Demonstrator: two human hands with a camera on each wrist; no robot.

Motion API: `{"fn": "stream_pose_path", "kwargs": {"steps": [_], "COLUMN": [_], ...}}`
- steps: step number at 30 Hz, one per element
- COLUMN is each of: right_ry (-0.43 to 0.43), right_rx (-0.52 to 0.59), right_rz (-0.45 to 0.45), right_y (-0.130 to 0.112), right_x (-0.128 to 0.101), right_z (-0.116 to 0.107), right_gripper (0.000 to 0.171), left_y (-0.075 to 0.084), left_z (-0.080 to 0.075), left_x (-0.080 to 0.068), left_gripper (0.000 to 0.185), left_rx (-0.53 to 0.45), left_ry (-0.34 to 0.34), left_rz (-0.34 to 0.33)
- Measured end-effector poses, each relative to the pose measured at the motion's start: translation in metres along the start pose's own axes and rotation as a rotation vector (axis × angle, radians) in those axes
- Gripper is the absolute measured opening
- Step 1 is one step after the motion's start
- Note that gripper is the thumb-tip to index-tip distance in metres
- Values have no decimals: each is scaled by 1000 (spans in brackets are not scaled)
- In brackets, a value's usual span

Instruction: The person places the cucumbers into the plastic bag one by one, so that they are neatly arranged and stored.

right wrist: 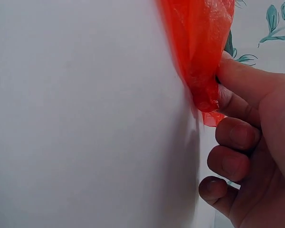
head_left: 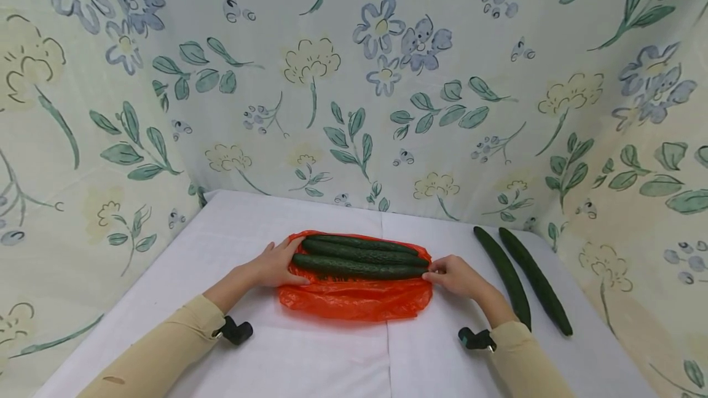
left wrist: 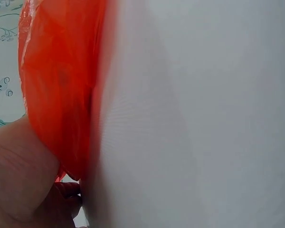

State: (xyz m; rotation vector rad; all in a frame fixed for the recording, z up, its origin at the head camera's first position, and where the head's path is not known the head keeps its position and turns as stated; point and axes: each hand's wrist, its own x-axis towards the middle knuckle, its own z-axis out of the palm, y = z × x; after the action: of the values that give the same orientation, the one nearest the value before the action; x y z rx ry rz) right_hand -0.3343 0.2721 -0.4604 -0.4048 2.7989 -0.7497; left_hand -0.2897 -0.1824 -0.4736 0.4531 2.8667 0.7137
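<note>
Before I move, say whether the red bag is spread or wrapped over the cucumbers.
Spread: three cucumbers lie uncovered on the red bag, whose front stretches past them.

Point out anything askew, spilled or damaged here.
Only the left sleeve stands out: it has a brown slit-like mark, perhaps a tear or a patch. Nothing looks spilled; two cucumbers simply lie apart from the red bag.

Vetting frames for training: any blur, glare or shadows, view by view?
Head: bright, fairly even light; three long dark-green cucumbers read clearly on the thin red plastic bag. Left wrist: the bag's edge blurs softly into the white cloth tabletop, mostly lacking visible texture. Right wrist: small glints on the bag, a soft grey shadow on the tabletop; the bare right hand looks fairly sharp.
</note>
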Motion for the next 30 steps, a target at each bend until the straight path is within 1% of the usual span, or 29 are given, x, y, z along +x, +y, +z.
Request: {"fn": "stream_pose_path", "kwargs": {"steps": [7,12,17,20,24,27,30], "right_ry": [2,17,33,44,89,129,157], "right_rx": [15,32,25,34,54,60,69], "right_rz": [7,18,20,27,9,-15,-16], "right_y": [3,2,-2,-2,0,2,3], "right_x": [-3,-7,-10,-12,-17,-22,-25], "right_z": [3,4,4,5,5,3,0], "right_gripper": [19,19,18,21,24,22,20], "left_y": [0,0,0,0,0,0,-1], "left_z": [-1,0,0,1,2,1,0], "left_x": [0,1,0,0,1,1,1], "left_gripper": [113,114,113,112,114,116,115], "left_rx": [-5,-6,-6,-6,-3,-3,-7], "left_ry": [-3,-2,-4,-3,0,-4,-1], "left_rz": [-19,-13,-12,-13,-21,-26,-24]}}
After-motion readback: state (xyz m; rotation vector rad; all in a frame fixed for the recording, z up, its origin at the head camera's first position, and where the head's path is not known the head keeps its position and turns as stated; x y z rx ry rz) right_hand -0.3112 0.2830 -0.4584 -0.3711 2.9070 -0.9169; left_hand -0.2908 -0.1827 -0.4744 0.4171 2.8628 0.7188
